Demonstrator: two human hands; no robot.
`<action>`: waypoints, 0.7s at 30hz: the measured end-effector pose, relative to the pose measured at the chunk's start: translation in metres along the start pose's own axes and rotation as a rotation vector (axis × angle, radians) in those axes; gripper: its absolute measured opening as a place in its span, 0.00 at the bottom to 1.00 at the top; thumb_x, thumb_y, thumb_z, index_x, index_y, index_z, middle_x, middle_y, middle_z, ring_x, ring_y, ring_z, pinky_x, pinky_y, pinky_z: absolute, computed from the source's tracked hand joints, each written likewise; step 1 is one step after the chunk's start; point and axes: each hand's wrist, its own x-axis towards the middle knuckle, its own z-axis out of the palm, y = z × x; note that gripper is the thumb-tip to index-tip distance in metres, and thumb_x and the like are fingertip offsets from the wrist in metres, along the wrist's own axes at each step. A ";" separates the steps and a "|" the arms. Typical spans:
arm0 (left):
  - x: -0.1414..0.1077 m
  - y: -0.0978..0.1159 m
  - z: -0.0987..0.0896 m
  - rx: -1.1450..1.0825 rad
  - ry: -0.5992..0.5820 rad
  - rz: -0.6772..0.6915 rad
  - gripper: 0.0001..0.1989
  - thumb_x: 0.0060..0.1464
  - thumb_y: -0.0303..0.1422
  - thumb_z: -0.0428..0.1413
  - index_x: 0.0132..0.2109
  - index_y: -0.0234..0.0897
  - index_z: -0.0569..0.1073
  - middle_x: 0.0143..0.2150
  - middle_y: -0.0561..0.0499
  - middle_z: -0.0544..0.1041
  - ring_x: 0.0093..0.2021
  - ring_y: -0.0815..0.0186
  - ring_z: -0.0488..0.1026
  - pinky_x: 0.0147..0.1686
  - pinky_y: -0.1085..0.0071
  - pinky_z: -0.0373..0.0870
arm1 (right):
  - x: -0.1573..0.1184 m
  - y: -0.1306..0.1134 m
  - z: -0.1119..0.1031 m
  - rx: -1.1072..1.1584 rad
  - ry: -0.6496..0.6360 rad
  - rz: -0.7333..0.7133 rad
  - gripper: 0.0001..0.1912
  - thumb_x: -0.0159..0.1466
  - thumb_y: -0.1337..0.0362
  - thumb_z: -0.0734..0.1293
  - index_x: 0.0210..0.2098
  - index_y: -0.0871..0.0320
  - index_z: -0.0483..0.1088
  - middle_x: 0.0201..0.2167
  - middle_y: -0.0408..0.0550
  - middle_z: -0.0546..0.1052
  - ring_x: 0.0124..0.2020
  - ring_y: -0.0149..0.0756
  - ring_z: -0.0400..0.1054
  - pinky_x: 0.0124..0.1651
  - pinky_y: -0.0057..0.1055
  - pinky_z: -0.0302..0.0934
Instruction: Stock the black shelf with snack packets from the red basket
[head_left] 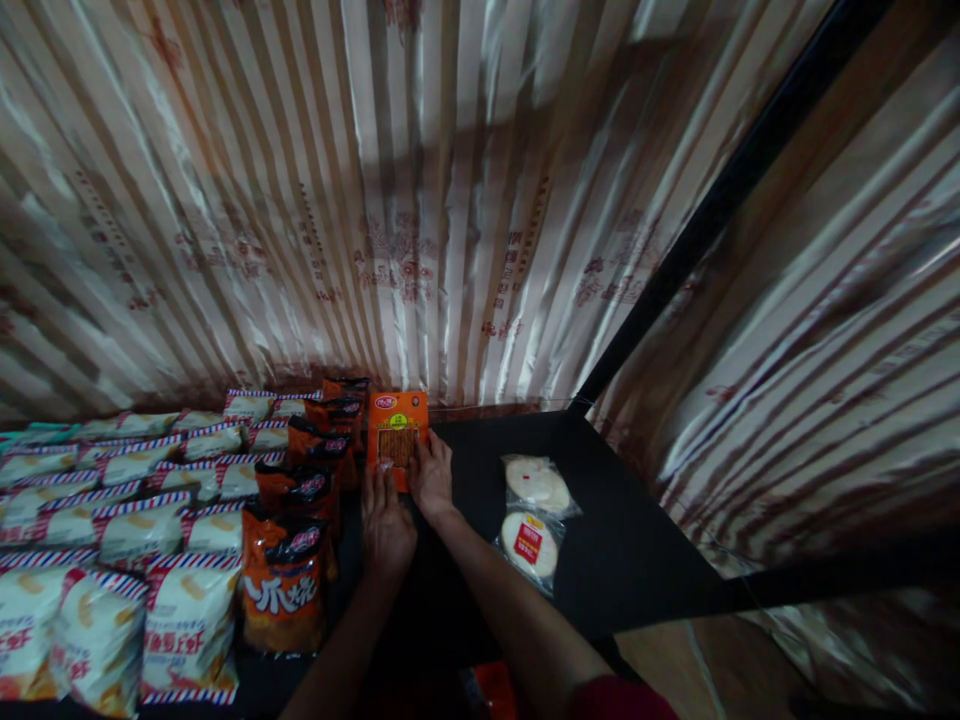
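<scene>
An orange snack packet (398,425) with a see-through window showing brown strips stands near the back of the black shelf. My left hand (388,527) has its fingers on the packet's lower left part. My right hand (433,478) grips its lower right edge, with the fingers partly hidden. Just left of the packet runs a row of orange and black snack bags (283,585), one behind another. To the right of my hands lie two clear packages of round white flatbreads, one plain-looking (536,483) and one with a red label (529,547).
Several rows of white snack bags with striped edges (189,625) fill the left side. Crinkled printed sheeting (450,200) hangs behind and to the right. A dark slanting post (697,240) meets the shelf's back right corner. Below the front edge is something orange (491,690).
</scene>
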 end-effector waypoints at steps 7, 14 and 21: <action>-0.002 0.002 0.000 0.021 -0.031 0.085 0.28 0.49 0.21 0.44 0.59 0.26 0.60 0.63 0.38 0.59 0.66 0.56 0.43 0.62 0.50 0.46 | 0.003 0.005 0.006 0.137 0.001 0.005 0.26 0.54 0.76 0.58 0.52 0.63 0.66 0.58 0.57 0.60 0.59 0.45 0.52 0.59 0.42 0.54; -0.004 -0.005 0.010 0.034 -0.015 0.105 0.25 0.51 0.22 0.44 0.57 0.25 0.62 0.60 0.36 0.63 0.66 0.56 0.46 0.62 0.51 0.49 | 0.010 0.009 0.009 0.130 -0.054 0.000 0.25 0.54 0.76 0.59 0.53 0.67 0.66 0.58 0.60 0.62 0.61 0.44 0.51 0.61 0.41 0.51; -0.004 0.002 0.006 -0.005 0.056 0.153 0.27 0.53 0.21 0.43 0.60 0.30 0.58 0.63 0.39 0.58 0.66 0.57 0.43 0.61 0.52 0.51 | -0.011 0.001 -0.014 0.090 -0.028 -0.039 0.24 0.58 0.72 0.58 0.54 0.66 0.64 0.60 0.58 0.61 0.64 0.44 0.43 0.61 0.46 0.50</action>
